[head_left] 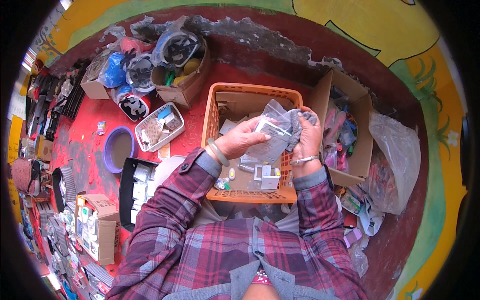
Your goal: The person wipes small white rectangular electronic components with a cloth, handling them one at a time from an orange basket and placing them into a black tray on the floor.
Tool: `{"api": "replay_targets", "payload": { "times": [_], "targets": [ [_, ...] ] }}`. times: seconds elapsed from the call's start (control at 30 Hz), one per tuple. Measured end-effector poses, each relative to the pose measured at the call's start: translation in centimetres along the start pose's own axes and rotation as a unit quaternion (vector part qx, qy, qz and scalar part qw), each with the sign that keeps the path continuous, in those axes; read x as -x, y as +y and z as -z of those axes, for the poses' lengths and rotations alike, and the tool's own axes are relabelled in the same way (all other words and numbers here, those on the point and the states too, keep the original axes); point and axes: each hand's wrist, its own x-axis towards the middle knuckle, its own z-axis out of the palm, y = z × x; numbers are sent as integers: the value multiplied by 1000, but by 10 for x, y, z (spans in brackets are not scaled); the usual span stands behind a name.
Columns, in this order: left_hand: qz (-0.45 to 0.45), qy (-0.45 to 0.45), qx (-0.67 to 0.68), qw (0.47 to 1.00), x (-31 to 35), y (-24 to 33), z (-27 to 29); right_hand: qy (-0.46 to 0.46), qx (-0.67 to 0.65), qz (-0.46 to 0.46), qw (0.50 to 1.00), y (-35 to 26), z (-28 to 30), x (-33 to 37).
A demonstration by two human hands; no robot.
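Above an orange plastic basket (256,88), my left hand (239,141) pinches a clear plastic packet (267,146) with a white printed card inside. My right hand (307,138) has its fingers closed around a bunched grey cloth (298,129), pressed against the packet's right side. Part of the cloth is hidden by those fingers. Below my hands, the basket holds a flattened cardboard piece, a small white box (270,182), a little yellow-and-white item (277,172) and other small white packages.
An open cardboard box (319,95) of colourful goods stands right of the basket, beside a clear plastic bag (395,150). To the left are a white basket (159,144), a purple basin (106,150) and a black bin (126,186). Another carton (181,93) sits near the wall.
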Motion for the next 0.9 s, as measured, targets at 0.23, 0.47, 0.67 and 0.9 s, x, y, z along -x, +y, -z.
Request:
{"api": "replay_targets", "payload": {
  "times": [0.23, 0.47, 0.67, 0.9],
  "targets": [
    [25, 16, 39, 999, 7, 5, -2, 73, 21, 15, 997, -5, 26, -31],
    [78, 25, 50, 995, 24, 26, 9, -185, -139, -125, 965, -54, 32, -39],
    [142, -27, -41, 989, 23, 29, 11, -340, -110, -207, 911, -49, 2, -7],
    [172, 6, -86, 981, 18, 13, 18, -332, 61, -246, 909, -17, 7, 2]
  ]
}}
